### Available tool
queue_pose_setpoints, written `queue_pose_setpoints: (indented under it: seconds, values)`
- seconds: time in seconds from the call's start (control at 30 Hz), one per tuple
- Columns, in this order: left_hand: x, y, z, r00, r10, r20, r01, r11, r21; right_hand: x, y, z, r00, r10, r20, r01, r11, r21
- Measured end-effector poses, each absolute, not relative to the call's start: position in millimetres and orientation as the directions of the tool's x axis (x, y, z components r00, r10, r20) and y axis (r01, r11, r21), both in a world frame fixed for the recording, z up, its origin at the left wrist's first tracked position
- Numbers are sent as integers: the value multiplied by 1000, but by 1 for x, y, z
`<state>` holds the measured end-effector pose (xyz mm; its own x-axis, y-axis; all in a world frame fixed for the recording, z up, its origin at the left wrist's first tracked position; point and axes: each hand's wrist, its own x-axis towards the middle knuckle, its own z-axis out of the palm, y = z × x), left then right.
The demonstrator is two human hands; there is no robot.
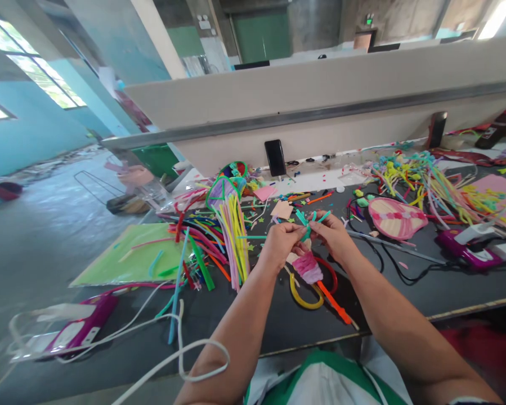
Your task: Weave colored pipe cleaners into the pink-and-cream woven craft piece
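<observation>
Over the dark tabletop, my left hand (283,243) and my right hand (329,229) come together on a bunch of teal pipe cleaners (307,220). Fingertips of both hands pinch the bunch, and several short teal ends fan out above them. One longer teal strand sticks out to the left of my left hand. Just below my hands lies a pink and lilac wrapped piece (308,268) with an orange stem (334,302). A yellow loop (304,302) and a red loop curve around it. My fingers hide the middle of the teal bunch.
Pink and yellow pipe cleaners (232,242) and a green sheet (121,256) lie left. A pink oval piece (396,218) and tangled coloured strands (404,174) are right. Purple power strips (468,247) with cables sit at both sides. A phone (275,157) leans on the back panel.
</observation>
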<state>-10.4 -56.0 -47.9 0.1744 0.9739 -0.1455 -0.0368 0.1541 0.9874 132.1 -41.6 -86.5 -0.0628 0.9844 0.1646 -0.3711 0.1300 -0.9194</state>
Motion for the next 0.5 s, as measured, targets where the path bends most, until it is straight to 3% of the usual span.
queue_pose_setpoints:
  seconds: [0.5]
  values:
    - [-22, -42, -70, 352, 883, -311, -239, 406, 882, 135, -41, -85, -161, 983, 86, -373, 20, -928]
